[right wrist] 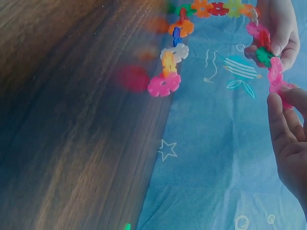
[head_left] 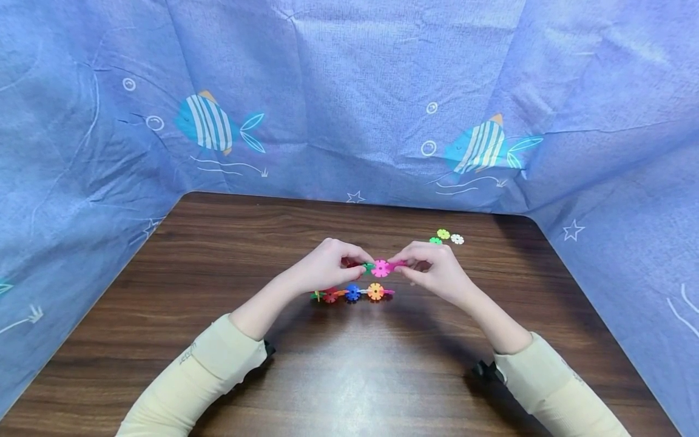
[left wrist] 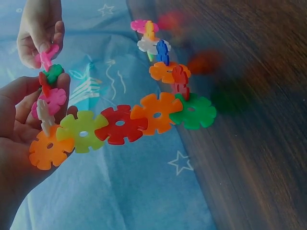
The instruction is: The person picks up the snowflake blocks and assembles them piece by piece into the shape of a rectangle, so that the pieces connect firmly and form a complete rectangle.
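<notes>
Slotted plastic flower discs are joined edge to edge into a colourful curved chain, with an orange disc [left wrist: 157,114] and a red disc [left wrist: 121,124] along its bend. My left hand [head_left: 334,264] pinches the chain near a green disc [right wrist: 264,56]. Beside that, a pink disc [head_left: 380,269] shows between the two hands. With thumb and fingers, my right hand [head_left: 437,271] pinches another pink disc [right wrist: 282,96] at this end. Nearer me in the head view, the chain's other stretch runs past a blue disc [head_left: 352,292] to a pink end disc [right wrist: 164,85].
A loose yellow disc [head_left: 443,233], white disc [head_left: 457,240] and green disc [head_left: 435,241] lie beyond my right hand on the brown wooden table [head_left: 218,243]. Blue fish-print cloth [head_left: 349,109] hangs around the table's back and sides.
</notes>
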Tool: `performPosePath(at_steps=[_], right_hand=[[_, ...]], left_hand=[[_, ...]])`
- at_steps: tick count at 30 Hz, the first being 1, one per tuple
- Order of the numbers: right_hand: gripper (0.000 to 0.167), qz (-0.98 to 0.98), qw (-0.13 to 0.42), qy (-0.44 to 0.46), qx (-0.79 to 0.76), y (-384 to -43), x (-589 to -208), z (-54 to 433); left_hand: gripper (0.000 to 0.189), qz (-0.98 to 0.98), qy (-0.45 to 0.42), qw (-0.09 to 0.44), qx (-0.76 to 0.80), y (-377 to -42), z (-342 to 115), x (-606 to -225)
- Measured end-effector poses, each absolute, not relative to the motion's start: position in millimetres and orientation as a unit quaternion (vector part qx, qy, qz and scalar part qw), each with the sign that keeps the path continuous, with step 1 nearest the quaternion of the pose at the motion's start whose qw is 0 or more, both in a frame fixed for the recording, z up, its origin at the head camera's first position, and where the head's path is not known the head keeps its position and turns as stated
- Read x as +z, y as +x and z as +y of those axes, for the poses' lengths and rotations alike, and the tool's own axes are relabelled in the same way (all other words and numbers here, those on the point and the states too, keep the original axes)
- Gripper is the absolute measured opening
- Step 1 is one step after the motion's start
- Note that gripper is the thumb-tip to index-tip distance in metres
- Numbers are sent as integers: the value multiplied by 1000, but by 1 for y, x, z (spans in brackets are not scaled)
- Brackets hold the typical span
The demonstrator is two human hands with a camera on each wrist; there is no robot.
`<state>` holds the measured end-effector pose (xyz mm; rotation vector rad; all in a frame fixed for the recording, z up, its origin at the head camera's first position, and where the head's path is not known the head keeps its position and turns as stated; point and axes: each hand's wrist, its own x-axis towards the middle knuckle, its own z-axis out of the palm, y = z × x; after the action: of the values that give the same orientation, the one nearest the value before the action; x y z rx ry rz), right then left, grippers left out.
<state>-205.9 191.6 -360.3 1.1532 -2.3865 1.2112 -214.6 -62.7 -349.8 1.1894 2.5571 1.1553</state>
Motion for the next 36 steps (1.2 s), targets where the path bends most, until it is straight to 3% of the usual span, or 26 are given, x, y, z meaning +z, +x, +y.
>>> performPosePath(at_steps=[12,29,36], right_hand=[[18,-814,108,377,428,-198,-361,186],[14,-803,114,384,443,-182,-342,172],[31,-840,105,358,393,-207,-365,186]], left_hand=[[16,843,388,20,371,-212,-55,-348],[16,855,375,30,358,-211,-53,-345],[16,859,356,43,366,-216,-55,-345]])
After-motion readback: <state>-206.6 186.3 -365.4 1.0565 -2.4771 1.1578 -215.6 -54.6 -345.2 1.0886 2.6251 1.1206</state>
